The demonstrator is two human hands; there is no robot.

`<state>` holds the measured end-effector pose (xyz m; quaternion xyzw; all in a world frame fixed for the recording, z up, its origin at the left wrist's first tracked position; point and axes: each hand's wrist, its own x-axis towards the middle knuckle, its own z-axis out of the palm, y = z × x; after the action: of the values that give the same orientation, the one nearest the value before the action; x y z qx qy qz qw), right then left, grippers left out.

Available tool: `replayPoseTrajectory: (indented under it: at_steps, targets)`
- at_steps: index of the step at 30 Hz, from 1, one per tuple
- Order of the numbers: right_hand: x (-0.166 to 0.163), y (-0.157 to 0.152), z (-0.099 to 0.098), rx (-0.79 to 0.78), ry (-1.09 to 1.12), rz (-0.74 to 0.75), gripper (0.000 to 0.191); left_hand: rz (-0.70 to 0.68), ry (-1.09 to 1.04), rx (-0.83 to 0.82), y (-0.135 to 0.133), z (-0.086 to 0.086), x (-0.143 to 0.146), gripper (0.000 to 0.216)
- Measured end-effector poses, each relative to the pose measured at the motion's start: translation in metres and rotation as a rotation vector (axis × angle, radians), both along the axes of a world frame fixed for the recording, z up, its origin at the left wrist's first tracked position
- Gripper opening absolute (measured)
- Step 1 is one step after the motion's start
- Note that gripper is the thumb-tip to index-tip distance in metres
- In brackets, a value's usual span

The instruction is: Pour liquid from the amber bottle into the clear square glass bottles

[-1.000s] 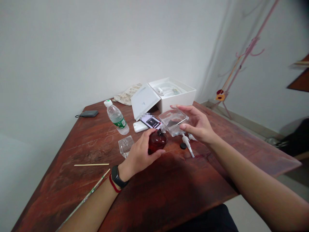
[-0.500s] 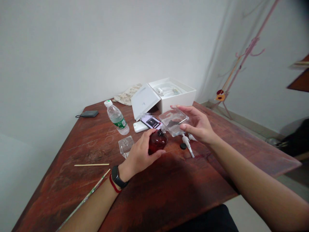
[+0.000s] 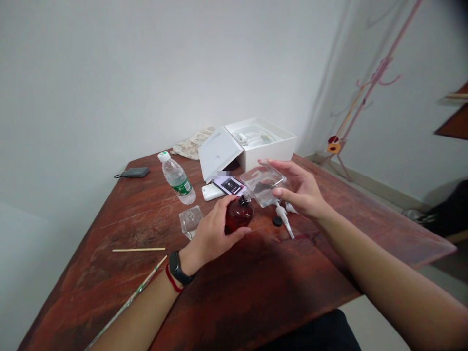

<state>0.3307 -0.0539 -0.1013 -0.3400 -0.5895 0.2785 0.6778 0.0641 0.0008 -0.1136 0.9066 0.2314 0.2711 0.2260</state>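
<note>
Red bottle (image 3: pixel 239 214): dark red, rounded, standing on the bench (image 3: pixel 226 287) near its middle; black neck at top, uncapped
Left hand (image 3: pixel 212 234): grip curled around the red bottle, fingers pinching its near side; black band and red cord on the wrist
Clear bottle (image 3: pixel 263 184): square, transparent, tilted, held above the bench just right of the red bottle; its lower corner close to the red bottle's neck; whether they touch cannot be told
Right hand (image 3: pixel 302 190): grip pinching the clear bottle between thumb and spread fingers
White pump (image 3: pixel 283 217): lying on the bench under the right hand; small black cap (image 3: pixel 277 221) beside it
Glass cap (image 3: pixel 190 219): clear, left of the left hand
Water bottle (image 3: pixel 176 178): upright, behind the glass cap
White box (image 3: pixel 256 141): open, at the far edge
Stick (image 3: pixel 139 249); brush (image 3: pixel 127 302): lying at left, well apart from the hands
</note>
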Motion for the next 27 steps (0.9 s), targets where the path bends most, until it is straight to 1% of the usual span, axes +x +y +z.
replayPoseTrajectory:
  at_steps: [6, 12, 19, 27]
  targets:
    - [0.0000, -0.0003, 0.0001, -0.001, -0.004, -0.021, 0.058, -0.001, -0.002, -0.004, -0.0010, 0.0008, 0.0002, 0.074]
    - [-0.0003, 0.0003, -0.0002, 0.030, -0.011, -0.005, 0.055, 0.003, 0.000, 0.007, -0.0001, -0.0008, 0.0003, 0.075]
    - [-0.0004, -0.0013, 0.0003, 0.007, -0.016, -0.033, 0.058, 0.007, 0.006, 0.001, -0.0012, 0.0003, -0.0001, 0.074]
    - [-0.0002, -0.0021, 0.0012, 0.014, -0.034, -0.035, 0.057, 0.014, 0.005, -0.008, -0.0015, 0.0005, 0.0000, 0.075]
